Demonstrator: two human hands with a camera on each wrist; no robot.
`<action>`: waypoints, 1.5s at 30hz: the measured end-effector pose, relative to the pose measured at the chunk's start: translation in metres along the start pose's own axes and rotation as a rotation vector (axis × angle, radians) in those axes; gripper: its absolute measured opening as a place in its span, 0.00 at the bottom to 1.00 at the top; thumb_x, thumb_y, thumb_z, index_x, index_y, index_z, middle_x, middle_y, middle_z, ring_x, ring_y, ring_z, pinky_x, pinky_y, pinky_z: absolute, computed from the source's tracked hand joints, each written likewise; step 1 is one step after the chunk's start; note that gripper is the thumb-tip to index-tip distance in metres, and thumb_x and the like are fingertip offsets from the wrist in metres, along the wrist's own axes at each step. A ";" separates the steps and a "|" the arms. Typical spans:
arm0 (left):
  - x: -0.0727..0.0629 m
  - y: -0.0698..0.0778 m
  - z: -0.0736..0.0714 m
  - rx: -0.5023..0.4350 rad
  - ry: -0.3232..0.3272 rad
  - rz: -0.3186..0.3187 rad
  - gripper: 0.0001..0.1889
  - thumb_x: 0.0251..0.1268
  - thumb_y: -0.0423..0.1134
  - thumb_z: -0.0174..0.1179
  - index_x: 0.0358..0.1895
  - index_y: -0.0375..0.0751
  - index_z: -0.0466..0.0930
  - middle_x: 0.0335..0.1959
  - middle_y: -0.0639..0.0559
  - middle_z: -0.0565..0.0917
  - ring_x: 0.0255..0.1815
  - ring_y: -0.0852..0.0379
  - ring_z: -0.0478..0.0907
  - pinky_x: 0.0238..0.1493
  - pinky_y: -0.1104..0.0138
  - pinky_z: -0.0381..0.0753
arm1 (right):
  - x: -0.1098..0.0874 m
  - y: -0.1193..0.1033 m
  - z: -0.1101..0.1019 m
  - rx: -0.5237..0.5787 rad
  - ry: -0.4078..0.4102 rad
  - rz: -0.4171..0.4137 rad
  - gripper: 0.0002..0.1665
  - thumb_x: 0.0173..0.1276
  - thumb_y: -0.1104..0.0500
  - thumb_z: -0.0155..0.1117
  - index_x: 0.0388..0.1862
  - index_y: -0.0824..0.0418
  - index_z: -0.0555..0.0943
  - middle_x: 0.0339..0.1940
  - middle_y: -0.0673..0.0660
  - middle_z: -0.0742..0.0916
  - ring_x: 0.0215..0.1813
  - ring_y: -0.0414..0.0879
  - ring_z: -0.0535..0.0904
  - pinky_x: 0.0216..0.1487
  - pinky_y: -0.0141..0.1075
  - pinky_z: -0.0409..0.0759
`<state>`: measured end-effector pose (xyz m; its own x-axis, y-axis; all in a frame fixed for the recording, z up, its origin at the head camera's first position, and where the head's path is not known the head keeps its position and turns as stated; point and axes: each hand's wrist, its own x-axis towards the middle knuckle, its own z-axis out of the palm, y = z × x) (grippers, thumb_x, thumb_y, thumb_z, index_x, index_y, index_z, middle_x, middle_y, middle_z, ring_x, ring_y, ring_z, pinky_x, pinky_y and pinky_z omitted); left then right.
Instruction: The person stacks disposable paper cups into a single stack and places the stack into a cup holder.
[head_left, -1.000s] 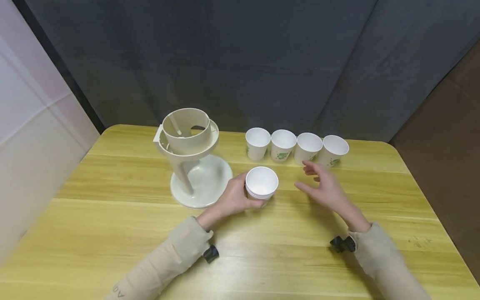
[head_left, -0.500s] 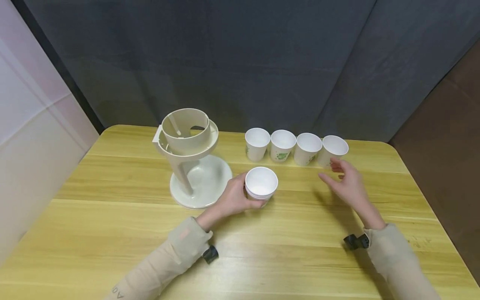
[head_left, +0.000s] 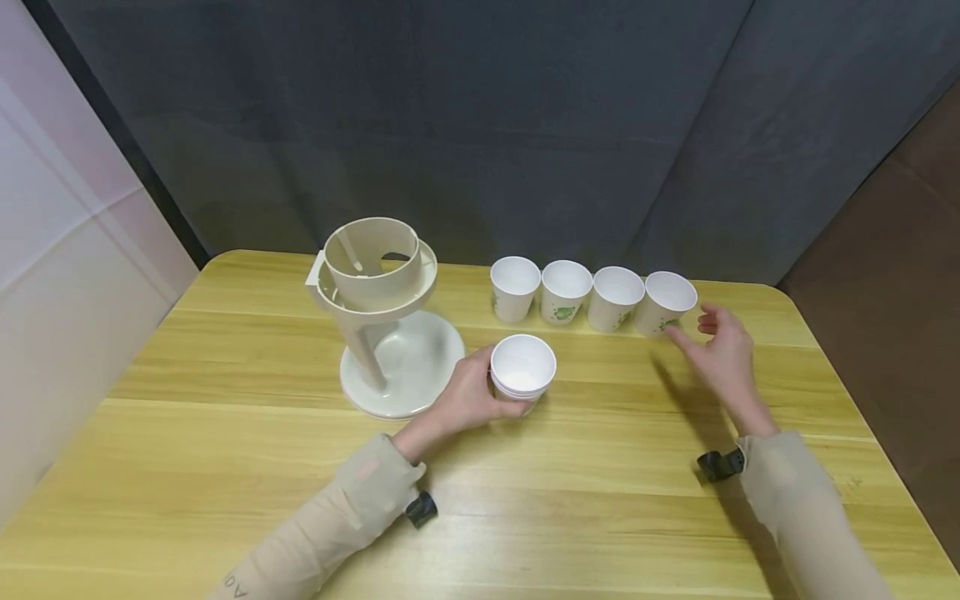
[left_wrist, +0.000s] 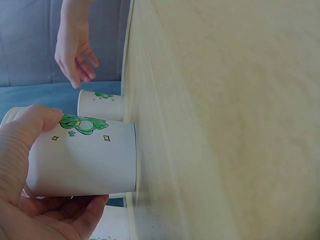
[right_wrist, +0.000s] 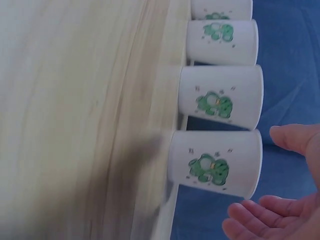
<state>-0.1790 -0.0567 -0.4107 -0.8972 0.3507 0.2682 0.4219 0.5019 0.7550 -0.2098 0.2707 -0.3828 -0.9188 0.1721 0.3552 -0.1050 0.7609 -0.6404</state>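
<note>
Nearest, the person's left hand (head_left: 472,392) had thumb and fingers wrapped round a stack of nested paper cups (head_left: 523,367), upright near the table's middle; too hard a squeeze could have dented the thin walls. Between nine and ten o'clock from that stack, a cream plastic ring-topped stand (head_left: 375,290) rose from its round base, close enough that a backward jerk of that wrist might have nudged it. Towards three o'clock, the right hand (head_left: 722,354) held nothing, thumb and fingers well parted beside the rightmost paper cup (head_left: 664,308); contact could not be told. A careless fingertip could have tipped that light cup or shunted it along the row of four paper cups (head_left: 564,302), which ran close-set from twelve to two o'clock. The wood-grain table (head_left: 570,517) looked smooth and faintly glossy, its far corners rounded. Beyond hung a dark curtain (head_left: 465,125), with a white panel (head_left: 75,167) at ten o'clock and a brown one at two.
</note>
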 end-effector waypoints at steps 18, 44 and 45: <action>0.001 0.000 0.000 -0.012 -0.005 0.012 0.38 0.35 0.40 0.75 0.56 0.30 0.71 0.46 0.41 0.81 0.48 0.49 0.78 0.51 0.59 0.76 | 0.033 0.010 -0.001 -0.029 -0.088 0.005 0.43 0.58 0.52 0.66 0.63 0.78 0.62 0.56 0.76 0.71 0.57 0.67 0.67 0.56 0.57 0.66; 0.000 -0.001 -0.001 -0.026 -0.005 0.020 0.38 0.35 0.40 0.75 0.56 0.31 0.72 0.47 0.41 0.81 0.48 0.49 0.78 0.51 0.60 0.77 | 0.049 0.008 0.007 -0.089 -0.171 0.033 0.48 0.58 0.47 0.66 0.64 0.78 0.61 0.55 0.76 0.71 0.53 0.65 0.67 0.51 0.56 0.67; 0.001 -0.002 -0.001 -0.024 -0.007 0.019 0.38 0.36 0.40 0.75 0.56 0.31 0.72 0.47 0.41 0.81 0.48 0.49 0.78 0.51 0.60 0.76 | 0.049 0.008 0.007 -0.092 -0.172 0.033 0.47 0.58 0.47 0.66 0.64 0.78 0.61 0.56 0.76 0.71 0.53 0.66 0.67 0.51 0.56 0.67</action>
<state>-0.1804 -0.0581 -0.4116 -0.8883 0.3652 0.2786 0.4353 0.4758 0.7643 -0.2585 0.2807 -0.3750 -0.9735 0.0942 0.2085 -0.0462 0.8117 -0.5823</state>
